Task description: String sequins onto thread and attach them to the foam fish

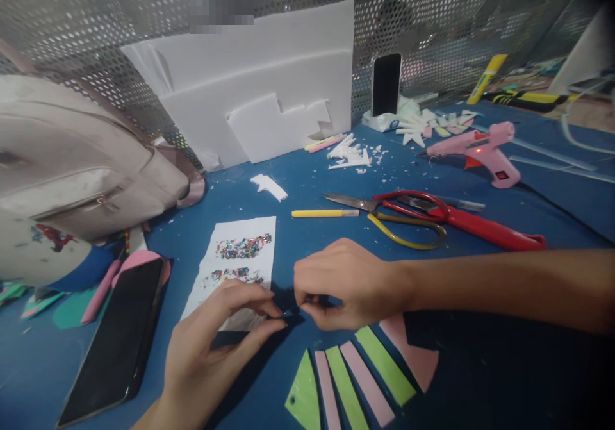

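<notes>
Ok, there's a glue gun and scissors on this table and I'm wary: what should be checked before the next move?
1. Grip: left hand and right hand both pinch the small dark piece: ok.
2. The glue gun lies apart from both hands, red lamp lit: ok.
3. The scissors lie beyond the right hand, untouched: ok.
4. The glitter paper lies flat by the left hand: ok.
5. What the dark piece is made of: cannot tell.

Light: dim, from overhead
Glare: bright speckles on perforated metal wall [432, 20]
Shadows: heavy under right hand [346, 282], lower right corner nearly black
Edges: wide-angle bending
</notes>
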A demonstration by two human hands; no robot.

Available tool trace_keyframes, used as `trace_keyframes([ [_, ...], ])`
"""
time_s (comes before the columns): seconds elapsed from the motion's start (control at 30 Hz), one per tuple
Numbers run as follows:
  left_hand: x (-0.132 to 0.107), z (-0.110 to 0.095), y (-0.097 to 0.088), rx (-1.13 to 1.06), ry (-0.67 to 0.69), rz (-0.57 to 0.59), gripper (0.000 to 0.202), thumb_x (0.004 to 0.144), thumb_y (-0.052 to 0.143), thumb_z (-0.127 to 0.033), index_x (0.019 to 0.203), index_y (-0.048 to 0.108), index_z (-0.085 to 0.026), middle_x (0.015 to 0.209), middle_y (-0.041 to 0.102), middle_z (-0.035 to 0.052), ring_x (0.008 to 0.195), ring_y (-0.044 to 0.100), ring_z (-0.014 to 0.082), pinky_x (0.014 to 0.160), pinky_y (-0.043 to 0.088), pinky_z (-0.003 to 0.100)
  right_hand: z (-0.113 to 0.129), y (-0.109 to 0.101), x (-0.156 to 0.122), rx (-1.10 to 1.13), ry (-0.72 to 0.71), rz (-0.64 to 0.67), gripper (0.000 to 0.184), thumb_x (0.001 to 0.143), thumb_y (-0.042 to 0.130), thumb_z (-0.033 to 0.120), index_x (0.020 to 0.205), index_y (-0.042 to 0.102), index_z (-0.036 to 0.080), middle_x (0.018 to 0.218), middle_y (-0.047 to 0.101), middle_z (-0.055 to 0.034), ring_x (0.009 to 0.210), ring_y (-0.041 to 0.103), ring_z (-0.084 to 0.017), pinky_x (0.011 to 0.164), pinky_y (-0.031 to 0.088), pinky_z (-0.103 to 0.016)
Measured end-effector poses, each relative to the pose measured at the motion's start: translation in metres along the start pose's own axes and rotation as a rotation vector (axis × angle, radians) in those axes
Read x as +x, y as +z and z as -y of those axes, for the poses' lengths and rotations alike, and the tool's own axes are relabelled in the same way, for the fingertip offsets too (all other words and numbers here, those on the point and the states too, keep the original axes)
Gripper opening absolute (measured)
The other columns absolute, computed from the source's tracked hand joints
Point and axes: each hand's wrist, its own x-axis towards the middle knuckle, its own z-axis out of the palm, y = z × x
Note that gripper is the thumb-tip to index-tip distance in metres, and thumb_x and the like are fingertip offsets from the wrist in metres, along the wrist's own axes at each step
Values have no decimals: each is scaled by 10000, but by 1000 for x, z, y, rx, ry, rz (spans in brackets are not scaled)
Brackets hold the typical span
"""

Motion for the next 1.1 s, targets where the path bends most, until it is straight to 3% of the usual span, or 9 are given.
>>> trace_keyframes([
  [0.2, 3, -5, 0, 65, 32, 42, 208, 856, 687, -201, 1031, 597, -267, 834, 710, -76, 748, 681, 78, 806, 485, 200, 0, 2, -1, -29, -21, 31, 60, 830, 488, 149, 820, 507, 204, 758, 570, 46, 643, 442, -90, 548, 265, -246],
  [0.33, 4, -6, 2, 78, -18, 82, 179, 867, 673, -216, 1019, 597, -270, 836, 709, -69, 753, 681, 88, 758, 501, 210, 0, 2, 0, -31, -34, 41, 77, 841, 482, 143, 858, 529, 201, 791, 600, 41, 673, 487, -87, 551, 267, -249],
  [0.5, 4, -4, 6, 60, -22, 83, 203, 850, 692, -243, 1023, 588, -258, 785, 706, -64, 721, 685, 96, 711, 521, 202, -1, 2, -1, -31, -37, 62, 65, 862, 501, 167, 891, 546, 204, 834, 629, 46, 706, 524, -80, 547, 266, -249],
  [0.77, 7, -6, 10, -30, -94, 87, 287, 803, 720, -137, 1023, 580, -258, 751, 710, -71, 666, 691, 81, 663, 544, 144, -3, 0, 0, -10, -61, 84, 63, 922, 535, 234, 943, 585, 202, 885, 648, 34, 741, 553, -78, 554, 291, -239],
  [1.1, 6, -5, 16, -127, -174, 71, 389, 779, 754, -189, 1102, 552, -267, 757, 701, -51, 642, 686, 106, 600, 557, 155, -4, -3, 1, 7, -98, 185, 110, 951, 520, 242, 1025, 600, 226, 973, 634, 26, 848, 560, -82, 546, 269, -258],
])
